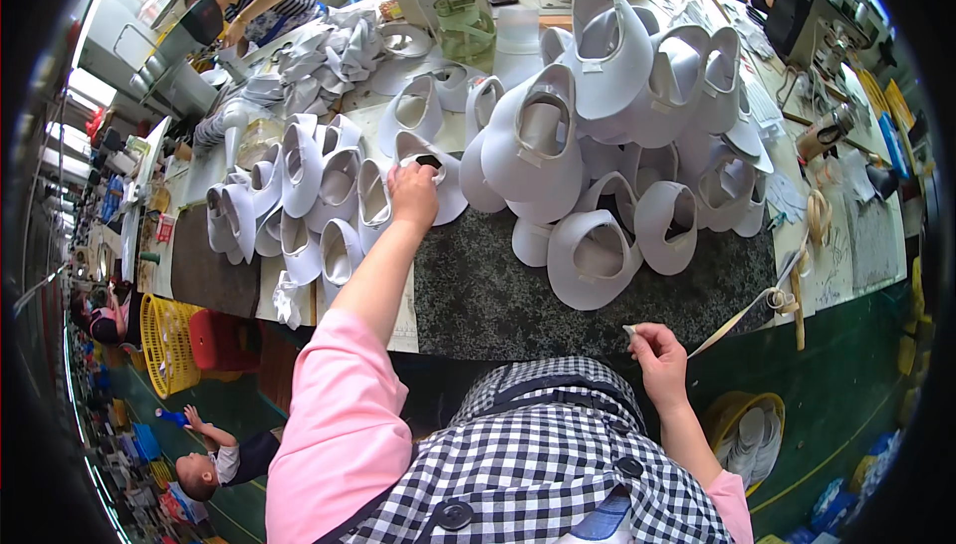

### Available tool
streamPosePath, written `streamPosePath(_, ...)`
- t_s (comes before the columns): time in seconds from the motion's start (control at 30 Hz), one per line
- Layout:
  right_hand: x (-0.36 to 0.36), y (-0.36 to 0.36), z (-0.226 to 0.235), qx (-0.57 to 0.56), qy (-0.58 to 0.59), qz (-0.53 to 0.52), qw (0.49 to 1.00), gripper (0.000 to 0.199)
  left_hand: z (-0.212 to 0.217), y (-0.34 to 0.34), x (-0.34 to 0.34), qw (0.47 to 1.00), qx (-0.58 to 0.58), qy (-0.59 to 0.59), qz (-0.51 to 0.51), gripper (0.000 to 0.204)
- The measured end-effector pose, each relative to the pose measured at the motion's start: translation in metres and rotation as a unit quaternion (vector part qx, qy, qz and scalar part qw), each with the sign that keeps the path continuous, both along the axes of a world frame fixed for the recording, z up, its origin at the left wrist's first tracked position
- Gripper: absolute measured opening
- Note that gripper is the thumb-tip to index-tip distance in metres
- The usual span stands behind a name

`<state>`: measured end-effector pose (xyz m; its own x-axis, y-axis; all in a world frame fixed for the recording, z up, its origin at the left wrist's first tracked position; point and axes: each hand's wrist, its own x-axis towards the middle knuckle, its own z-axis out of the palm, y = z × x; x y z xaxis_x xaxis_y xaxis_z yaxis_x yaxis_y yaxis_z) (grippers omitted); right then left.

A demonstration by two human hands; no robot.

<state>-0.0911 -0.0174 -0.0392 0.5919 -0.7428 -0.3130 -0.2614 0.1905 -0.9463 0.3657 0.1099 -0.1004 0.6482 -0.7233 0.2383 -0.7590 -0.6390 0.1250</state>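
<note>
My left hand [413, 195] reaches out to the middle of the table, its fingers closed on the edge of a white shoe upper [453, 195]. Other white uppers stand close around it on both sides. Low at the front edge, my right hand [659, 357] is pinched shut. A small pale tip pokes out between its thumb and finger. From behind that hand a narrow beige tape [737, 320] runs up to the right, toward the table's right side, so the tip looks like its end.
A tall heap of white shoe uppers [588, 265] covers the centre right; a smaller group [299, 165] is at left. Loose white pieces [329, 56] lie behind. Yellow baskets [169, 345] and a red stool [221, 340] stand beside the table. Other people [264, 1] are nearby.
</note>
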Motion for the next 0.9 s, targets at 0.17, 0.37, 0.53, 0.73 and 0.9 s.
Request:
streamPosePath(0.17, 0.001, 0.003, -0.011, -0.048, 0.022, -0.023, 0.998, 0.013, 0.043, 0.006, -0.045, 0.991, -0.092, 0.033, -0.087, 0.032)
streamPosePath(0.37, 0.021, 0.013, -0.015, -0.065, 0.025, 0.03, 0.997, 0.015, -0.009, 0.006, -0.008, 0.997, 0.005, 0.058, -0.048, 0.046)
streamPosePath(0.53, 0.027, 0.013, -0.014, -0.046, 0.027, 0.013, 0.998, 0.015, 0.012, 0.02, -0.027, 0.989, -0.106, 0.08, -0.059, 0.013)
streamPosePath(0.73, 0.007, 0.005, -0.017, -0.026, 0.063, -0.013, 0.998, 0.01, 0.058, 0.074, -0.13, 0.975, -0.112, 0.038, -0.187, 0.022)
streamPosePath(0.9, 0.013, 0.007, -0.02, -0.037, 0.092, 0.022, 0.995, 0.009, 0.047, 0.071, -0.186, 0.975, 0.015, 0.123, -0.187, 0.026)
